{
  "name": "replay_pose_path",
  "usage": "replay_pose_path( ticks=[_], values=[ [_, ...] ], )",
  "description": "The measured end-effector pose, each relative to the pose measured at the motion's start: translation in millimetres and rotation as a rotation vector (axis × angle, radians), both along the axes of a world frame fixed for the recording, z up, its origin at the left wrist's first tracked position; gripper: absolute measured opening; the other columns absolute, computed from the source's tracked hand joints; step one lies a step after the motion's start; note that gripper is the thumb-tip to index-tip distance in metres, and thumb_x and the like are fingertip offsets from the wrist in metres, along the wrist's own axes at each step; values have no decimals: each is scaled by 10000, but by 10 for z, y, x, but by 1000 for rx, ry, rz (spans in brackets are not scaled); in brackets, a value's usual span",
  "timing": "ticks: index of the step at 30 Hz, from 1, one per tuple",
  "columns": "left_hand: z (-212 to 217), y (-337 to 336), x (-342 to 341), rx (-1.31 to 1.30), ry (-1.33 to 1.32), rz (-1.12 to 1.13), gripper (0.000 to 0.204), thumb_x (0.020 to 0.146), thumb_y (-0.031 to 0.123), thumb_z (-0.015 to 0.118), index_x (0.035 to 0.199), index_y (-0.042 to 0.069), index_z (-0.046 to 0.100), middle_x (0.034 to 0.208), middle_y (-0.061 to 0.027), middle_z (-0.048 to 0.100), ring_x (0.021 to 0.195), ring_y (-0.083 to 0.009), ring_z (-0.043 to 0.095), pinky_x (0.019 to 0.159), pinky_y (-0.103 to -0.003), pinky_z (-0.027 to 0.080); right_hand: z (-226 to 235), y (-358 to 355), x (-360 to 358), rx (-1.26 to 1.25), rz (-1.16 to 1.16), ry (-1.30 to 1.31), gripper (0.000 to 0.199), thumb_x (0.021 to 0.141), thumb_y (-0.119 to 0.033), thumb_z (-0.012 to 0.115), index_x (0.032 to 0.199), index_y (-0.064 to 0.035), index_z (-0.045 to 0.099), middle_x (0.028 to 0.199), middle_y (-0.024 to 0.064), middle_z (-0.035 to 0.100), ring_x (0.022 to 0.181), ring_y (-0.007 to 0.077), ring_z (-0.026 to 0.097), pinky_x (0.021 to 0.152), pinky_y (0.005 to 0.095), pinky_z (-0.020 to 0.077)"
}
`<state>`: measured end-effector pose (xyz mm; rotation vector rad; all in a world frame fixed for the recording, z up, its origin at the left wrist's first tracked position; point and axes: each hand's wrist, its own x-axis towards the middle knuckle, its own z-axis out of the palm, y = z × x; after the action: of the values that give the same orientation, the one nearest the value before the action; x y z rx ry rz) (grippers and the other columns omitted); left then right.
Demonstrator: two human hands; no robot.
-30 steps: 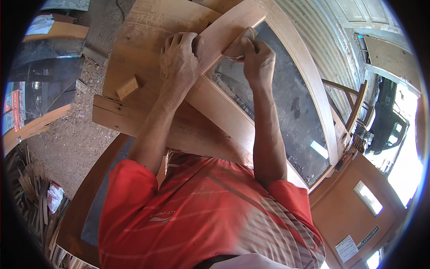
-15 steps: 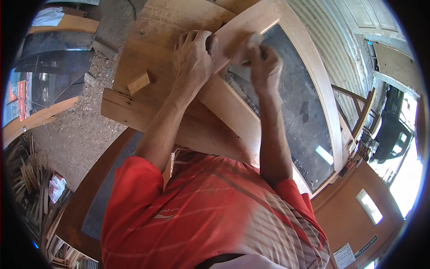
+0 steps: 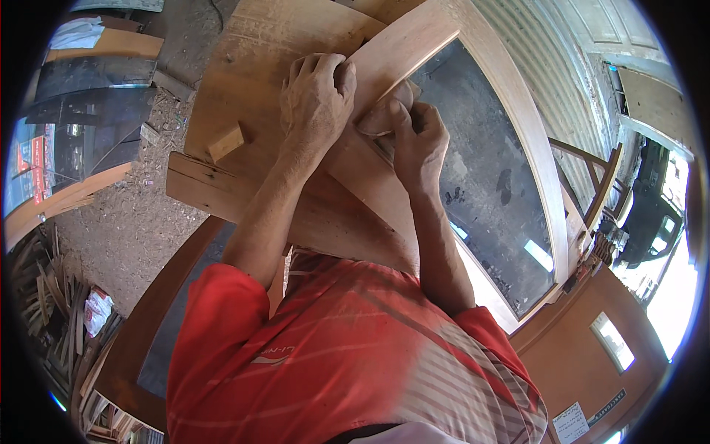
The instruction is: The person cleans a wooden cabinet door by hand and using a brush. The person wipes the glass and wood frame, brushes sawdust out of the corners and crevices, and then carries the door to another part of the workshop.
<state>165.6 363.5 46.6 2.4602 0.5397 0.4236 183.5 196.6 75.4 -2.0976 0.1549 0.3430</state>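
Observation:
A wooden frame (image 3: pixel 414 37) with a long opening lies across the wooden workbench (image 3: pixel 244 81). Dark grey surface (image 3: pixel 481 155) shows inside it. At the frame's left corner, my left hand (image 3: pixel 318 100) is closed over the edge, its fingertips partly hidden. My right hand (image 3: pixel 421 144) pinches a folded, tan piece of sandpaper (image 3: pixel 381 120) against the frame's inner edge, near that corner. The thumb lies on top of the sandpaper.
A small wood block (image 3: pixel 226 143) sits on the bench, left of my left forearm. Wood scraps (image 3: pixel 55 296) are heaped at the lower left. Brown door panels (image 3: pixel 584 340) stand at the lower right. A corrugated metal wall (image 3: pixel 532 66) rises at the far right.
My right hand, blurred before, has moved left and down along the frame's inner edge toward the corner. The left hand has shifted only slightly and keeps its hold.

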Motion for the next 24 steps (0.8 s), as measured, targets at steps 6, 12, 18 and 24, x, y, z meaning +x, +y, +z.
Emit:
replay_pose_path(
  ticks=[6,12,18,24],
  values=[
    [-13,5,-8,-7,12,-7,275,1011,277,659,1145,49,734,1154,-138,736,1115,-367,653,949,-472,533,-54,80,44,49,-44,-9,389,961,-293,741,1057,82,703,934,259,747,837,302,747,769,399,565],
    [-1,-1,-25,-14,5,-10,288,1014,277,653,1167,47,733,1171,-146,735,1131,-370,653,961,-474,528,-57,16,374,0,15,-129,472,995,-304,729,1035,164,682,799,199,727,666,211,729,579,329,571],
    [-24,-13,-44,-14,17,-18,307,1023,285,642,1184,37,726,1181,-166,732,1145,-378,653,969,-484,521,-193,9,312,-26,21,-187,471,972,-316,723,978,152,679,762,233,716,667,270,731,617,376,569],
    [-22,6,-28,-3,2,-46,289,1028,257,638,1190,35,726,1178,-172,734,1128,-387,661,954,-486,529,-77,-133,966,-133,-17,-183,480,934,-362,746,935,117,709,854,291,728,824,339,747,754,436,575]
  ],
)
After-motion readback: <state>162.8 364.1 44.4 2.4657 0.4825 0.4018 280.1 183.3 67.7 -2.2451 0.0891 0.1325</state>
